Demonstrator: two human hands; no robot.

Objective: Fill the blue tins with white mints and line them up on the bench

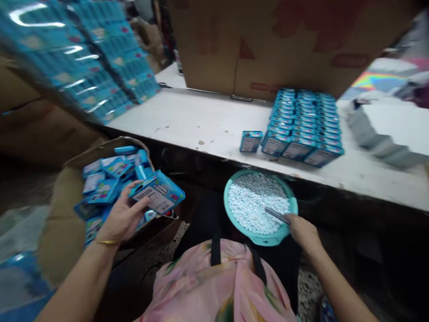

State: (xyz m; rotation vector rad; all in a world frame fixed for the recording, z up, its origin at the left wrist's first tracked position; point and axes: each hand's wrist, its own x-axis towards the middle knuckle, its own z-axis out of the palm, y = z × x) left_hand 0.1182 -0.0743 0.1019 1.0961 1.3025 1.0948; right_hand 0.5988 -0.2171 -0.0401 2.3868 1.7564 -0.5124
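My left hand point(125, 214) grips a flat blue printed box point(159, 193) by its near end, above an open carton point(63, 201) filled with loose blue boxes point(107, 179). At the right, my right hand point(303, 232) is closed around the end of a narrow grey metal tool point(276, 214). The tool's far end reaches over small white pellets point(254, 201) in a turquoise basin point(229, 208). Whether that end is a scoop or a flat blade I cannot tell. The basin sits at my lap, just below the table edge.
On the white table point(187, 120) stand rows of upright blue boxes point(303, 127), with a single blue box point(251, 141) beside them. A large cardboard carton point(268, 49) rises behind. Wrapped blue packs point(94, 58) are stacked at left; folded white card point(385, 134) lies at right.
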